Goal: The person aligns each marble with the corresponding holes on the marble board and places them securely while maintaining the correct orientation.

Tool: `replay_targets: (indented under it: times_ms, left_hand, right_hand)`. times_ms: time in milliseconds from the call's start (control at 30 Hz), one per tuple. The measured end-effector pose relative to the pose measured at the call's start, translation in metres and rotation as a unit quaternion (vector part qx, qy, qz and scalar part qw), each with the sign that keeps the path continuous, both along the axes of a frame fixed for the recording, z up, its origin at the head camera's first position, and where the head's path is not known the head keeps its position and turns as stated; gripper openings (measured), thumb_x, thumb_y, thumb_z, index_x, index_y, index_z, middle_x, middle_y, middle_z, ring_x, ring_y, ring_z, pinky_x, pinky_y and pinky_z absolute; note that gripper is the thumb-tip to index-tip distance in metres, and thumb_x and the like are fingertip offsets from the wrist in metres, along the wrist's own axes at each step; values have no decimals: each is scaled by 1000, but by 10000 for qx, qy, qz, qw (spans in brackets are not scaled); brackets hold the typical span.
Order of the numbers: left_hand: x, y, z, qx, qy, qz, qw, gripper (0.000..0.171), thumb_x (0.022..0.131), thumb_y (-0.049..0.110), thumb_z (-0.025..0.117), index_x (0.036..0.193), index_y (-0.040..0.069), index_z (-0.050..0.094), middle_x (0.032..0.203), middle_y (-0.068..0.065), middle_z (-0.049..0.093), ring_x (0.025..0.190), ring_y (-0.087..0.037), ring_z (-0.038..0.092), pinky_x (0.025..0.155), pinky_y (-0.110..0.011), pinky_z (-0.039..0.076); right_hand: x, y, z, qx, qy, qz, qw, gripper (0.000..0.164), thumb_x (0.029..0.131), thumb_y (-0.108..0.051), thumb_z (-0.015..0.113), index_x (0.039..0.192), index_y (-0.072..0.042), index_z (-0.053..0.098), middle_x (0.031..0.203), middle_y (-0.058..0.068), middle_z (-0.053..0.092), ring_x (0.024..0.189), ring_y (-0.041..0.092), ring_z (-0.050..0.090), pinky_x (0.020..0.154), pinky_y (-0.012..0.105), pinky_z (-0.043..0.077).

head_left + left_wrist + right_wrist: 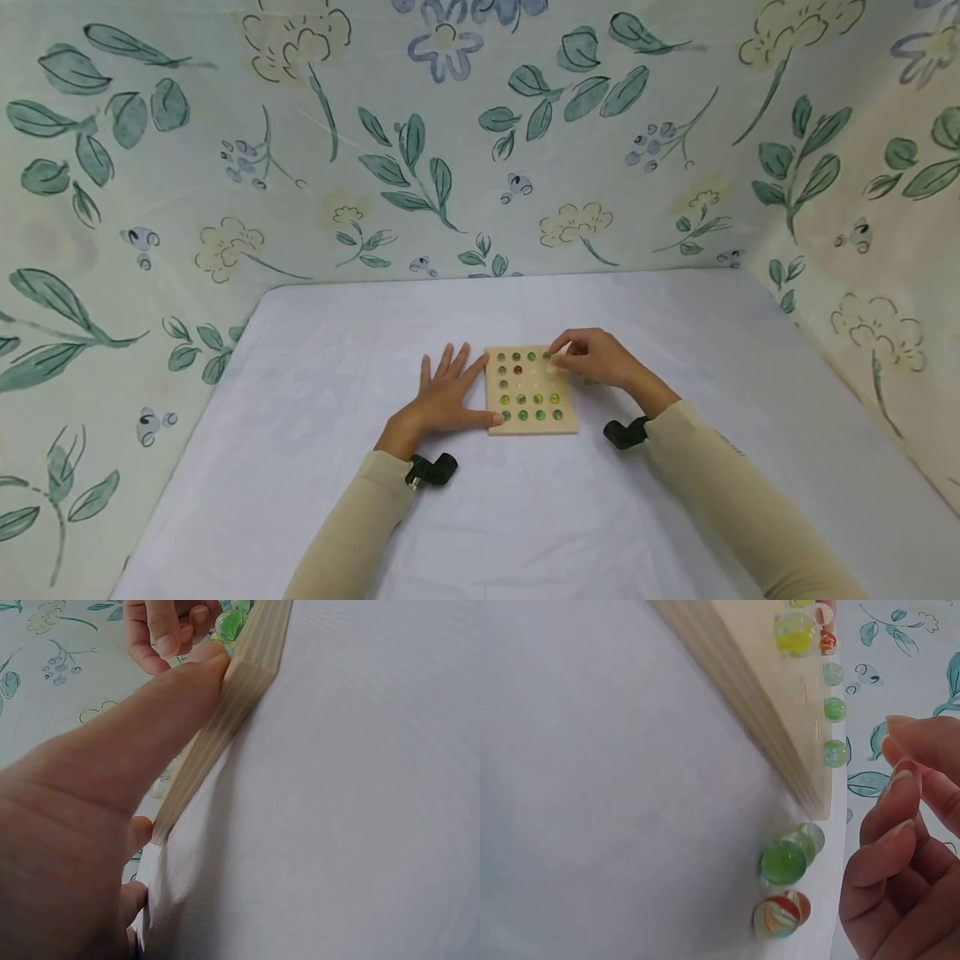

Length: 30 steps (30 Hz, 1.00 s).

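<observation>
A square wooden board (534, 427) lies flat on the table, with rows of glass marbles set on its top face. Green marbles (540, 415) fill the nearest row, yellow-green ones sit behind them, and a red one (517, 369) is near the far left. My left hand (438, 402) is spread at the board's left side, thumb on the near-left corner and index fingertip by the far-left one. Over the far-right corner hovers my right hand (600, 357), fingers loosely bent, no marble visible between them. Its fingertips are close to a green marble (835, 754) in the far row.
Loose marbles lie on the table just right of the board, among them a green one (783, 862) and a red-striped one (777, 915). A white cloth (480, 517) covers the table. Leaf-patterned fabric (450, 167) hangs behind it and at both sides.
</observation>
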State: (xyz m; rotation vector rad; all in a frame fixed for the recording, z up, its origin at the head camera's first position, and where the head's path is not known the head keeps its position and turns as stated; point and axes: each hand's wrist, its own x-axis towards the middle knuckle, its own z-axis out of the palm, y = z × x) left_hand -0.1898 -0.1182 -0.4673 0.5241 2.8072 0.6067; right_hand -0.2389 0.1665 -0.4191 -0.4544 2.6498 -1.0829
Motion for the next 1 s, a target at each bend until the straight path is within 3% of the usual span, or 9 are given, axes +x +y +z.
replay_targets:
  times_ms: [367, 1000]
  left_hand:
    - [2, 1, 4, 40, 53, -21, 10000, 108, 71, 79, 60, 156, 30, 13, 162, -6, -1, 146, -29, -14, 110, -57, -18]
    - [3, 1, 4, -20, 65, -31, 10000, 107, 72, 77, 61, 156, 29, 14, 162, -7, 0, 147, -31, -12, 111, -58, -15]
  right_hand:
    - [2, 28, -2, 131, -96, -314, 9994, 19, 90, -22, 68, 106, -12, 69, 80, 7, 59, 65, 21, 52, 53, 29, 43]
    - [2, 61, -17, 207, -125, -497, 9985, 15, 90, -21, 68, 102, -12, 70, 85, 8, 59, 69, 22, 52, 59, 30, 47]
